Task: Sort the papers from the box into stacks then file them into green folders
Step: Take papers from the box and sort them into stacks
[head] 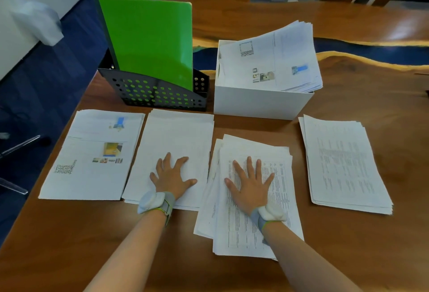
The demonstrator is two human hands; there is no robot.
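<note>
Beneath right hand [249, 183], fanned paper stack [243, 233]

Forearms unsleeved. Behind the fingers [249, 166], left wristband [157, 202] and right wristband [267, 215]: grey strap, white rounded module, lime edging.

Your surroundings: table, rack, carpet.
You sit at a brown wooden table [255, 20] with a wavy blue-and-gold inlay [371, 46]; a black perforated rack [105, 63] stands on it, and dark blue carpet [58, 78] lies to your left.
</note>
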